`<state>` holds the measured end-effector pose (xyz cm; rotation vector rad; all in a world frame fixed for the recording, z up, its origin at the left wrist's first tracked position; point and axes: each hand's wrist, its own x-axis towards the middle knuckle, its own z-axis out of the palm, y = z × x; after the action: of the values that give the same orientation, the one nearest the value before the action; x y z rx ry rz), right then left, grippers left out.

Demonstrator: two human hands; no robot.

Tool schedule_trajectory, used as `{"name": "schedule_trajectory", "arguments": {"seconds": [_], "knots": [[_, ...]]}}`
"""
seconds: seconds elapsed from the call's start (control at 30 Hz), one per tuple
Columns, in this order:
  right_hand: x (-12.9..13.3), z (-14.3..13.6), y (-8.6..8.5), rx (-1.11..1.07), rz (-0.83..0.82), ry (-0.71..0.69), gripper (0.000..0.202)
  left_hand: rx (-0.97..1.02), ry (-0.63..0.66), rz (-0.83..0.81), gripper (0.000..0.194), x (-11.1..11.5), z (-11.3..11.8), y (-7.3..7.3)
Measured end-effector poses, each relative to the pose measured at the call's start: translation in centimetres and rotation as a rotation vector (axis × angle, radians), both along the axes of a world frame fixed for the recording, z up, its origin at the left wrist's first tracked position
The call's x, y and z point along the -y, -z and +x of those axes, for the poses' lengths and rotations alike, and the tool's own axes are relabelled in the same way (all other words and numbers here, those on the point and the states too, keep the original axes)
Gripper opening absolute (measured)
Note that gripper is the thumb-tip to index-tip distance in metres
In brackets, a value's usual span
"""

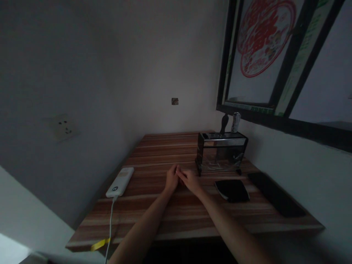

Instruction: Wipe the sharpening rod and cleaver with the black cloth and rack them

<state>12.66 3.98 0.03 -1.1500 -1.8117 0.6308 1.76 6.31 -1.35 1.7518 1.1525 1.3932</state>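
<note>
My left hand [172, 176] and my right hand [190, 179] meet over the middle of the wooden table [162, 150]. The fingers of both are closed and touch each other at the tips. Whatever lies between them, if anything, is hidden and dim. To their right stands a clear-sided box with a black frame [222, 137], with a dark-handled tool [224, 124] and a can-like silvery thing [235, 122] at its top. Nearer to me on that side lies a black pouch [233, 190]. A white power bank [121, 181] lies to the left.
A white cable [111, 220] runs from the power bank over the front edge, beside a yellow strip [99, 244]. A long black flat thing [275, 194] lies along the right side. Walls with a socket [63, 127] and a dark-framed window [255, 106] bound the table.
</note>
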Motion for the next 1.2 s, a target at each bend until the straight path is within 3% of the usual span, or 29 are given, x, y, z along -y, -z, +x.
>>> {"name": "schedule_trajectory", "arguments": {"seconds": [0.2, 0.33, 0.47, 0.63, 0.77, 0.9, 1.0, 1.2], "knots": [[2.2, 1.9, -2.6, -0.101, -0.004, -0.045, 0.050, 0.014, -0.044, -0.014, 0.021, 0.1, 0.1, -0.1], [4.6, 6.1, -4.6, -0.172, -0.032, -0.029, 0.041, 0.033, -0.043, -0.021, 0.020, 0.2, 0.4, -0.2], [6.5, 12.9, -6.2, -0.236, 0.015, 0.201, 0.037, 0.087, -0.006, -0.020, 0.019, 0.2, 1.5, -0.8], [7.2, 21.3, -7.2, -0.227, 0.219, 0.623, 0.025, 0.155, 0.063, -0.002, 0.028, -1.0, 3.9, -2.9], [5.2, 26.0, -7.0, -0.330, 0.321, 0.724, 0.018, 0.201, 0.098, 0.013, 0.051, -3.0, 6.3, -5.0], [1.1, 29.8, -6.1, -0.300, 0.259, 0.656, 0.042, 0.242, 0.173, -0.031, 0.082, -4.7, 8.5, -6.6], [-1.7, 32.0, -5.6, -0.331, 0.152, 0.533, 0.060, 0.235, 0.250, -0.106, 0.102, -5.2, 9.6, -6.9], [-3.3, 32.6, -6.5, -0.376, -0.156, 0.051, 0.064, 0.252, 0.441, -0.128, 0.111, -6.4, 10.6, -6.9]]}}
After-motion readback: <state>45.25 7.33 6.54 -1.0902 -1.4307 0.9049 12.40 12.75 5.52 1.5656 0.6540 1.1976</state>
